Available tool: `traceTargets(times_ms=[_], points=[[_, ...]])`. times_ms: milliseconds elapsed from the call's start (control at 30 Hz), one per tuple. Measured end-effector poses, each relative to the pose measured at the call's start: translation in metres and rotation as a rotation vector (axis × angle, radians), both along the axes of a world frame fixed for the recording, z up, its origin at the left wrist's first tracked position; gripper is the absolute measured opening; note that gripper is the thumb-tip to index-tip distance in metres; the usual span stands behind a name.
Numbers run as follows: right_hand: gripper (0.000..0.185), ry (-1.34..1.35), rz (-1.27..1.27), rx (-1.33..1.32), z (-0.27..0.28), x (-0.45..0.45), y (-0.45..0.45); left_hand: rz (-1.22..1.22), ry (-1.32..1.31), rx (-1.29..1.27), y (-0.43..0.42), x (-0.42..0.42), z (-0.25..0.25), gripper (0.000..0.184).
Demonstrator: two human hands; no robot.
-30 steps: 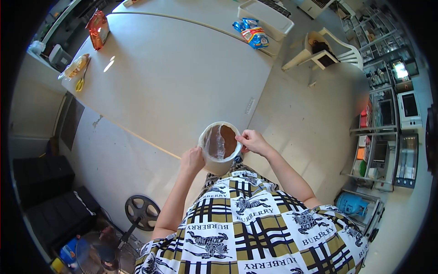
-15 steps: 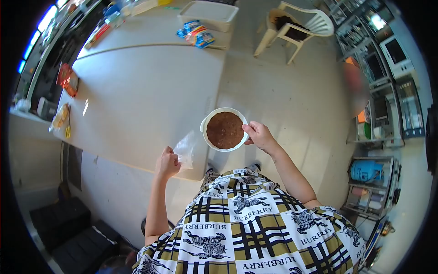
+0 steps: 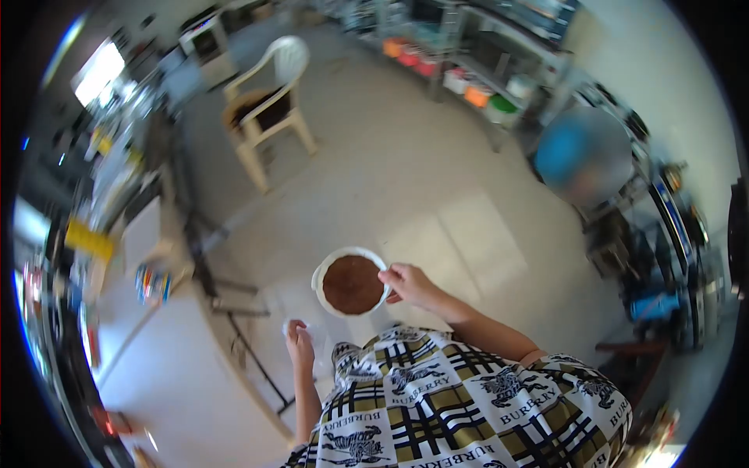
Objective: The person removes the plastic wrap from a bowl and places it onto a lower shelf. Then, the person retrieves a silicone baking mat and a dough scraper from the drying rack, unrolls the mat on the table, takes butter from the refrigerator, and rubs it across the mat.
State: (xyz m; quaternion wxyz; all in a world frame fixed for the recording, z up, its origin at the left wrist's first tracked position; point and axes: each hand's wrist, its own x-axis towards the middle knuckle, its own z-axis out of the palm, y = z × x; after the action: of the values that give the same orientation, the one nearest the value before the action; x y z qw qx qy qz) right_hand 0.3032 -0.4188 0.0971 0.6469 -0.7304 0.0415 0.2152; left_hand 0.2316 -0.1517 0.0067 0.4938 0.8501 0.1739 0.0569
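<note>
Here, beyond the white desk (image 3: 183, 382)'s edge, over broad pale floor (image 3: 413, 187), the right hand (image 3: 409, 286) grips a round white plastic tub (image 3: 351, 250); the curled left hand (image 3: 299, 342) holds translucent film (image 3: 310, 331).

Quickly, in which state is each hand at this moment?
Left hand: closed, apparently holding thin clear plastic, though blurred.
Right hand: closed on the rim of the white tub.

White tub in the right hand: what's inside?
The white tub holds a brown mass spread across its opening. That mass hides the tub's bottom and whatever lies below the surface; the right hand covers part of the rim.
</note>
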Motion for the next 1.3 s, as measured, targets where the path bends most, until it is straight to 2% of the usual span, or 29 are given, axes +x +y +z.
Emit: traceTargets(times_ms=[33,67,133,167,233,267,333,467,533,567,667,733,800,867,900,933,967,1033,1067,1133,1267,1300], points=[[0.03,-0.019,-0.065,-0.005,-0.002,0.002,-0.02,0.001,0.027,-0.182,-0.016,0.022,0.0,0.009],[0.03,-0.011,-0.127,0.005,-0.008,0.004,-0.031,-0.053,0.021,-0.185,-0.028,0.043,-0.001,0.009],[0.031,-0.009,-0.211,0.03,-0.016,0.013,-0.056,-0.198,0.179,-0.213,-0.063,0.074,0.001,0.025],[0.031,0.018,-0.3,0.075,-0.019,0.018,-0.072,-0.227,0.178,-0.201,-0.08,0.089,0.003,0.025],[0.032,0.052,-0.47,0.176,-0.028,0.03,-0.097,-0.551,0.222,-0.009,-0.112,0.119,0.01,0.039],[0.032,0.046,-0.494,0.178,-0.033,0.039,-0.107,-0.575,0.219,-0.005,-0.123,0.134,0.002,0.039],[0.033,0.039,-0.647,0.198,-0.04,0.062,-0.127,-0.937,-0.116,0.281,-0.139,0.161,-0.031,0.045],[0.033,-0.01,-0.79,0.101,-0.048,0.127,-0.171,-1.141,-0.349,0.428,-0.16,0.235,-0.08,0.041],[0.033,0.019,-0.872,0.072,-0.052,0.16,-0.193,-1.391,0.321,0.319,-0.169,0.29,-0.094,0.03],[0.032,0.044,-0.939,0.181,-0.053,0.18,-0.203,-1.413,0.31,0.332,-0.175,0.324,-0.093,0.03],[0.033,0.053,-1.024,0.094,-0.047,0.239,-0.233,-1.204,0.239,0.451,-0.224,0.414,-0.059,0.022],[0.033,0.028,-1.038,0.022,-0.038,0.277,-0.255,-1.399,-0.116,0.43,-0.254,0.487,-0.052,0.022],[0.033,0.032,-1.054,-0.038,-0.028,0.303,-0.275,-1.412,0.107,0.385,-0.302,0.546,-0.02,0.026],[0.033,0.026,-1.079,-0.025,-0.02,0.331,-0.293,-1.256,0.112,0.22,-0.351,0.58,0.014,0.032],[0.033,0.027,-1.093,0.005,-0.022,0.343,-0.304,-1.312,0.209,0.037,-0.375,0.598,0.02,0.037],[0.033,0.031,-1.102,0.005,-0.025,0.355,-0.314,-1.355,0.302,-0.149,-0.399,0.614,0.023,0.044],[0.033,0.052,-1.101,0.033,-0.027,0.367,-0.326,-1.359,0.304,-0.15,-0.423,0.628,0.021,0.044],[0.033,0.069,-1.092,0.058,-0.029,0.394,-0.353,-1.316,0.521,-0.425,-0.469,0.65,0.016,0.049],[0.031,0.079,-1.032,0.024,-0.027,0.408,-0.367,-1.311,0.519,-0.431,-0.487,0.66,0.015,0.049],[0.03,0.086,-0.955,-0.019,-0.03,0.438,-0.403,-1.219,0.741,-0.614,-0.52,0.68,0.024,0.053],[0.03,0.081,-0.753,-0.045,-0.029,0.508,-0.48,-1.171,0.79,-0.755,-0.57,0.728,0.028,0.054],[0.031,0.046,-0.705,-0.029,-0.026,0.528,-0.498,-1.104,0.783,-0.895,-0.582,0.737,0.025,0.057]])
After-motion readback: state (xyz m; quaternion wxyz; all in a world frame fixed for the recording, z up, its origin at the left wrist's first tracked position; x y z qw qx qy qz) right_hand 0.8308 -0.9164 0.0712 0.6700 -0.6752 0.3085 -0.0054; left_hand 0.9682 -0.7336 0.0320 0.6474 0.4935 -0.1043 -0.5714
